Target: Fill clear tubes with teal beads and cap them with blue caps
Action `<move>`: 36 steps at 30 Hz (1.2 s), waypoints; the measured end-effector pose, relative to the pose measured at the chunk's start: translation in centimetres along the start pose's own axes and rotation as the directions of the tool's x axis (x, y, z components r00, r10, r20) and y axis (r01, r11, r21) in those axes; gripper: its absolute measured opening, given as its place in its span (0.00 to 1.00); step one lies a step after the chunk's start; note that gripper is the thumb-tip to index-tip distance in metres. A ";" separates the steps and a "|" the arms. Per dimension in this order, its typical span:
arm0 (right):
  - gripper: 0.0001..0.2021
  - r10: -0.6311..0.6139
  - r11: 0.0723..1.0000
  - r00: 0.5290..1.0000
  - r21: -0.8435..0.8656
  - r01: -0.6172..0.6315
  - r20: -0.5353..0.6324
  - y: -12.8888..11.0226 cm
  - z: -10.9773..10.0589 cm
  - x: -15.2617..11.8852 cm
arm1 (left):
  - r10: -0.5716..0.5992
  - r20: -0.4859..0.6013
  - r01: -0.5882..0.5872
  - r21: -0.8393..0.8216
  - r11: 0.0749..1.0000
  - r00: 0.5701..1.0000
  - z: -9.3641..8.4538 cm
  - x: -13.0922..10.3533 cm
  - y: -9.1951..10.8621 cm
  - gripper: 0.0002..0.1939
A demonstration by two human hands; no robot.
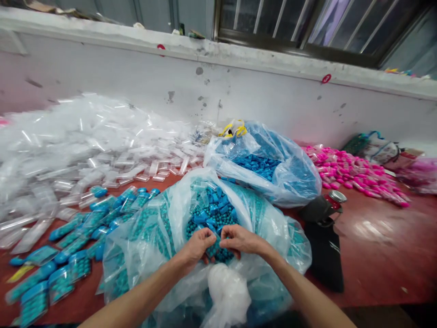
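Both hands meet over the mouth of a large clear plastic bag (143, 246) full of teal beads (223, 256) and blue caps (218, 200). My left hand (200, 243) is closed, thumb and forefinger pinched. Facing it, a short gap away, my right hand (241, 239) is curled in the same pinch. Between them is what looks like a small clear case (215, 248) with teal beads behind or inside it; the fingers hide much of it. Bunched white plastic (228, 291) bulges up just below the hands.
Bead-filled cases with blue caps (78, 264) lie at left, before a heap of clear empty cases (102, 141). Behind stands another bag (297, 173) of blue caps. To the right are pink pieces (355, 171), a metal-lidded jar (336, 198) and a black flat item (322, 255) on the red table (385, 255).
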State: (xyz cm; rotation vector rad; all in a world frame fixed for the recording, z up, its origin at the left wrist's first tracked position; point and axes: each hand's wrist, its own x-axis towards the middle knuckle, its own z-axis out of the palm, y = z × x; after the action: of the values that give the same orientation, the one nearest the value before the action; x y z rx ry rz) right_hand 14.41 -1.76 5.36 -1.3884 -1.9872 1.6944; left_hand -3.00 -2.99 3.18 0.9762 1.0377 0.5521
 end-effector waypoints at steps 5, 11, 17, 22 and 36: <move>0.04 -0.129 0.789 0.972 -0.614 -0.020 -0.197 -0.9 0.3 -1.8 | -0.014 -0.033 0.012 -0.071 0.997 0.999 -1.3 -0.4 -0.8 0.24; 0.09 -0.068 0.430 0.958 -0.874 -0.225 -0.280 0.6 2.3 -0.3 | 0.030 -0.017 -0.034 -0.281 0.959 0.999 -2.0 -0.5 -0.8 0.22; 0.09 -0.169 0.526 0.864 -0.785 -0.328 -0.474 -1.1 0.8 2.9 | 0.027 -0.016 -0.031 -0.276 0.961 1.000 -1.7 -1.1 -0.7 0.23; 0.09 -0.315 0.605 0.913 -0.796 -0.018 -0.260 -2.5 1.9 6.2 | 0.047 0.031 -0.039 -0.222 0.974 0.998 -1.6 -1.2 -1.4 0.22; 0.13 -0.157 0.953 0.940 -0.296 0.064 -0.303 -1.0 0.8 3.0 | 0.155 -0.044 -0.161 -0.296 0.941 0.987 -1.7 -0.8 -2.3 0.28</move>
State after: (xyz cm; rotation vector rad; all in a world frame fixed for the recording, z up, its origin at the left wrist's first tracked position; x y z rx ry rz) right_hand 11.74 -0.01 4.74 -1.4937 -2.1214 1.0798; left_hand -4.97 -4.06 1.32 0.7892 0.8656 0.8285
